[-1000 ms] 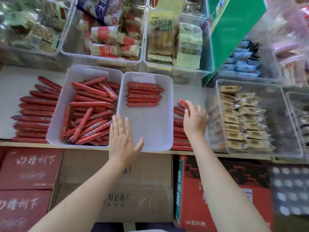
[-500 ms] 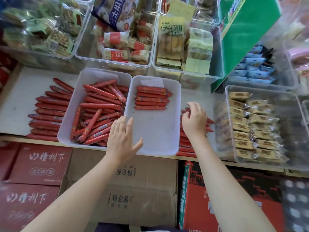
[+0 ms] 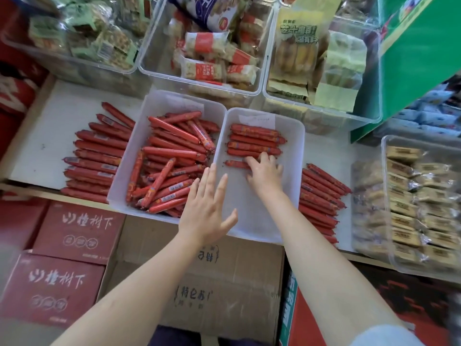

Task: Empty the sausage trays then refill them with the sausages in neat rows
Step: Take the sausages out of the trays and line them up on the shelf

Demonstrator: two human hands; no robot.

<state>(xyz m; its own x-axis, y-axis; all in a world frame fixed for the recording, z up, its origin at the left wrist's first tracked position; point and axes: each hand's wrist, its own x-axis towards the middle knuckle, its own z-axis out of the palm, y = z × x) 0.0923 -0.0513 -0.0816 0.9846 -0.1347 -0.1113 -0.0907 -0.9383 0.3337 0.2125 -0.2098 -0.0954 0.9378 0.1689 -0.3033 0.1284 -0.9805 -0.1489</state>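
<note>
Two white trays stand side by side on the shelf. The left tray (image 3: 124, 176) is heaped with red sausages (image 3: 172, 166) lying crosswise. The right tray (image 3: 293, 151) holds a short neat row of sausages (image 3: 254, 141) at its far end. My right hand (image 3: 265, 171) is inside this tray, its fingers on a single sausage (image 3: 235, 163) just below the row. Over the trays' shared near edge my left hand (image 3: 207, 208) hovers flat with fingers spread, holding nothing. More loose sausages lie on the shelf at the left (image 3: 97, 156) and at the right (image 3: 321, 196).
Clear bins of packaged snacks (image 3: 214, 58) stand behind the trays, and a bin of wrapped bars (image 3: 421, 203) sits at the right. A green box (image 3: 419, 53) leans at the upper right. Cardboard cartons (image 3: 74, 236) are stacked below the shelf edge.
My right hand has moved left from the loose pile on the right into the right tray, bringing a sausage below the row. My left hand stayed near the trays' front edge.
</note>
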